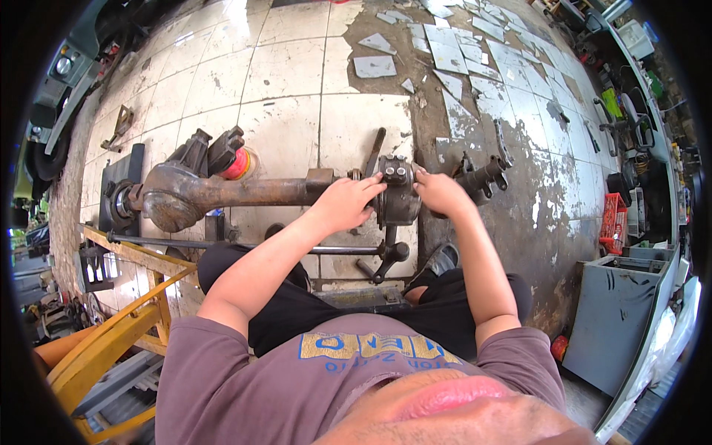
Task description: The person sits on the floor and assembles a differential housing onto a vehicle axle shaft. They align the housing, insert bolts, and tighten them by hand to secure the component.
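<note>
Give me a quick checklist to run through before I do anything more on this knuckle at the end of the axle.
1. Both hands on the part: ok. Left hand and right hand rest on the grey steering knuckle.
2. Axle supported: cannot tell. The rusty axle housing lies across the tiled floor; any stands are hidden.
3. Tool in hand: not ok. Both hands are bare, no wrench in them.
4. Rod below clear of your legs: ok. The tie rod runs between axle and knees.
5. Loose parts nearby: not ok. A dark hub piece lies just right of the knuckle.
</note>
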`<state>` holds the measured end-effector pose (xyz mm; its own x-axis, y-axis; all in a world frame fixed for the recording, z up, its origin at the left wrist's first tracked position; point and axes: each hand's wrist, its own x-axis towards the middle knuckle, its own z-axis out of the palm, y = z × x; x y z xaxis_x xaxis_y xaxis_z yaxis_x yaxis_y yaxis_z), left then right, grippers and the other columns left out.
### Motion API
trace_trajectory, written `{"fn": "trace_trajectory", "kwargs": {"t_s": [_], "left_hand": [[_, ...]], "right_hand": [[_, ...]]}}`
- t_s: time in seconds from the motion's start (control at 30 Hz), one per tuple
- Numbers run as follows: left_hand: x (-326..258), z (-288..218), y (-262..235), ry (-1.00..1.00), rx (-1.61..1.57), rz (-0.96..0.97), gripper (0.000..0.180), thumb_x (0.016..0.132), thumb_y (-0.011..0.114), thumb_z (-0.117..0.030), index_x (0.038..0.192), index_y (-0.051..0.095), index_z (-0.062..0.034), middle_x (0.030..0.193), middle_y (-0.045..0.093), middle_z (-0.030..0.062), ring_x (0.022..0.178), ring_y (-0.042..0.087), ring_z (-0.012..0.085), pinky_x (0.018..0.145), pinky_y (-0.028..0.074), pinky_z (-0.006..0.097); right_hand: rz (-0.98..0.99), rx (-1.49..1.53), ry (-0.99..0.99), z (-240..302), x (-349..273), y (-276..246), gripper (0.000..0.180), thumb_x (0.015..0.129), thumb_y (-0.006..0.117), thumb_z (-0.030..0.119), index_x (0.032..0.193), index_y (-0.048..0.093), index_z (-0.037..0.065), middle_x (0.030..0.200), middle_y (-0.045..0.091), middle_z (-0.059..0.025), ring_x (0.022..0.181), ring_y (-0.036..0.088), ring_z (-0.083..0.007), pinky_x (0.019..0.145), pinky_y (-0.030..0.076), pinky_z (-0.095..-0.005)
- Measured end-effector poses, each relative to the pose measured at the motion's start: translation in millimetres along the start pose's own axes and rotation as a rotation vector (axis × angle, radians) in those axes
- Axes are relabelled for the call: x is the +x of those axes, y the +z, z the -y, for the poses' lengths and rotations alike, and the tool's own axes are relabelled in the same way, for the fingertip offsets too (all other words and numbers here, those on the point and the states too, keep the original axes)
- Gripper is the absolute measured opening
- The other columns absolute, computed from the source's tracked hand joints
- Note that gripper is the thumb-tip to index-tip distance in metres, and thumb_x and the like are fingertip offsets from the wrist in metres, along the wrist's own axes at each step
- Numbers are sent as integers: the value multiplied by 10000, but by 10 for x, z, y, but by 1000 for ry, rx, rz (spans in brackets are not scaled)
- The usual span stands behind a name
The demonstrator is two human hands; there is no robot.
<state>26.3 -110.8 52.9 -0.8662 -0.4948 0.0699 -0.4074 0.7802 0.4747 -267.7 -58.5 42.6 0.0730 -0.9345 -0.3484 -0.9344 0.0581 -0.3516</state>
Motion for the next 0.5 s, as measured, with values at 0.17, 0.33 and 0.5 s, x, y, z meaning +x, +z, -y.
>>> {"fn": "trace_trajectory", "kwargs": {"t_s": [0.17, 0.33, 0.5], "left_hand": [[23, -16, -13, -4, 18, 46, 625, 857, 790, -193, 1453, 630, -93, 1616, 568, 141, 1221, 710, 306, 1026, 555, 463], [2, 11, 41, -19, 13, 8, 595, 898, 772, -193, 1468, 624, -107, 1605, 583, 108, 1234, 696, 286, 1041, 548, 440], [-25, 0, 35, -26, 2, 26, 602, 895, 765, -180, 1472, 617, -92, 1602, 580, 123, 1258, 696, 279, 1049, 546, 455]], "right_hand": [[-226, 111, -37, 54, -23, 132, 418, 1061, 563, 317, 1321, 711, 25, 1421, 672, -251, 1212, 686, -451, 1074, 531, -544], [1, 54, -64, -33, -22, -65, 456, 1068, 551, 304, 1432, 681, 62, 1491, 647, -188, 1267, 664, -437, 1131, 510, -496], [102, 162, 43, 165, -127, -380, 450, 1064, 554, 302, 1424, 699, 74, 1468, 661, -195, 1301, 648, -426, 1141, 499, -489]]}}
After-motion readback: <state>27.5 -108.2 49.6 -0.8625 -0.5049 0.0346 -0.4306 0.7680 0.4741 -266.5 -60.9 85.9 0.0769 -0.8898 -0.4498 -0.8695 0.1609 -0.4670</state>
